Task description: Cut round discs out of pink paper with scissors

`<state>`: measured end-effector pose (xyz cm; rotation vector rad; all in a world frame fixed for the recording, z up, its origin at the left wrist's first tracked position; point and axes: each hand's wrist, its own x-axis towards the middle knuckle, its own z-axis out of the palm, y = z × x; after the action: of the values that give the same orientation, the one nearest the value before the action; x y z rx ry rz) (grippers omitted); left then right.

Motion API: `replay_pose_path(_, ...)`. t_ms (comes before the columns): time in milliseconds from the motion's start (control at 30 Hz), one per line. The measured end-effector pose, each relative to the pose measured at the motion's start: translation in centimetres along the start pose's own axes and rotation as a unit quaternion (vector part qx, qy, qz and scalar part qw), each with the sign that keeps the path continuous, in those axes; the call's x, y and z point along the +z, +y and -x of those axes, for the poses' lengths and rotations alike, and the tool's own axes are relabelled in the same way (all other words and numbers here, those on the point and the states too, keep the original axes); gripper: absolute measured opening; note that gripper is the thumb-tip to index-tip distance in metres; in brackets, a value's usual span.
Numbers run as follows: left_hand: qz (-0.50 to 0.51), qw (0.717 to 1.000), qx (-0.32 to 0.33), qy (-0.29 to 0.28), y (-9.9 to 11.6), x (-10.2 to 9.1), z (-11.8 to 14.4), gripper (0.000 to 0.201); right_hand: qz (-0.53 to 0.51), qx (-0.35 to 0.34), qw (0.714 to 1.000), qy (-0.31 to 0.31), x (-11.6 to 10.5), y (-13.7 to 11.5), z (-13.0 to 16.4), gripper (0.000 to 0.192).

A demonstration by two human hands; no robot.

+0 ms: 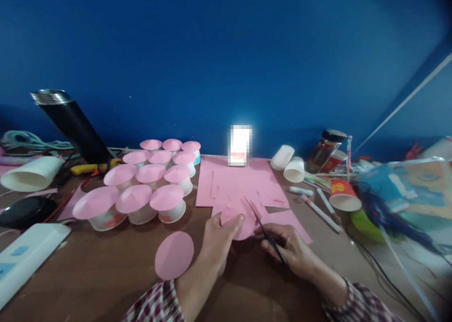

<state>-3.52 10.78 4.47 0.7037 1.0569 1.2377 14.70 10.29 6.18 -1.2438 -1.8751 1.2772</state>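
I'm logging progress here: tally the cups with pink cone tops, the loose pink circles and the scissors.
Paper cups with pink cone tops: 12
Loose pink circles: 2 (one in the left hand, one on the table)
Scissors: 1
Total: 15

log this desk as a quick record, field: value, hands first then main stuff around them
left hand: holding a pink paper piece
right hand: holding a dark bladed tool, likely scissors
loose disc: pink, flat on the table, beside the left forearm
cone-topped cups: twelve, shallow pink cones on paper cups
pink sheets: overlapping, beyond the hands
red cup: lying on its side, right
backdrop: blue wall
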Motion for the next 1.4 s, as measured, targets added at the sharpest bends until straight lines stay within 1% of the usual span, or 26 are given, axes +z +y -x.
replay_pose_path(200,-0.012,1.0,0.003,0.003,-0.2,-0.2,0.0,0.044,-0.005,-0.004,1.0,-0.008,0.0,-0.1,0.0,0.027)
replay_pose_path(400,-0.002,1.0,0.002,0.003,-0.2,-0.2,0.0,0.038,-0.011,0.011,1.0,-0.01,0.1,0.1,0.1,0.029)
replay_pose_path(533,0.006,1.0,-0.008,0.018,-0.1,-0.2,0.0,0.037,-0.013,0.013,1.0,-0.009,0.1,0.1,0.1,0.03)
replay_pose_path(733,0.013,1.0,-0.012,-0.003,0.2,0.0,0.0,0.038,-0.005,-0.003,1.0,-0.006,0.0,0.0,0.0,0.029)
replay_pose_path(933,0.006,0.999,-0.018,0.027,1.0,0.6,0.4,0.037,0.002,-0.002,1.0,-0.003,0.0,0.1,-0.1,0.028)
replay_pose_path(1033,0.0,1.0,-0.022,0.02,1.1,0.7,0.4,0.035,0.0,-0.001,1.0,-0.002,0.0,0.1,-0.1,0.029)
replay_pose_path(1267,0.001,1.0,-0.023,-0.003,0.5,0.1,0.0,0.035,0.017,-0.008,1.0,0.002,-0.1,-0.1,-0.1,0.033)
replay_pose_path(1400,0.003,1.0,-0.017,0.001,0.5,0.1,0.1,0.036,0.02,-0.01,1.0,-0.001,-0.1,-0.1,-0.1,0.033)
